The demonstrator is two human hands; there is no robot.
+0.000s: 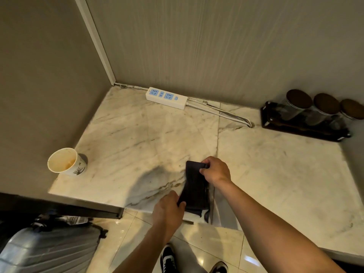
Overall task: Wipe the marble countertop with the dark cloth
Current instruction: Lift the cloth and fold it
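A folded dark cloth [195, 191] lies near the front edge of the veined marble countertop [137, 134], its near end hanging slightly over the edge. My right hand [216, 171] pinches the cloth's far end. My left hand [169, 209] grips its near left corner at the counter's edge. The cloth stretches between both hands.
A used paper cup [66, 162] stands at the counter's left front corner. A white power strip [166, 97] with its cable lies along the back wall. A dark tray [303, 127] with three lidded jars sits at the back right. A suitcase [47, 249] stands on the floor at the lower left.
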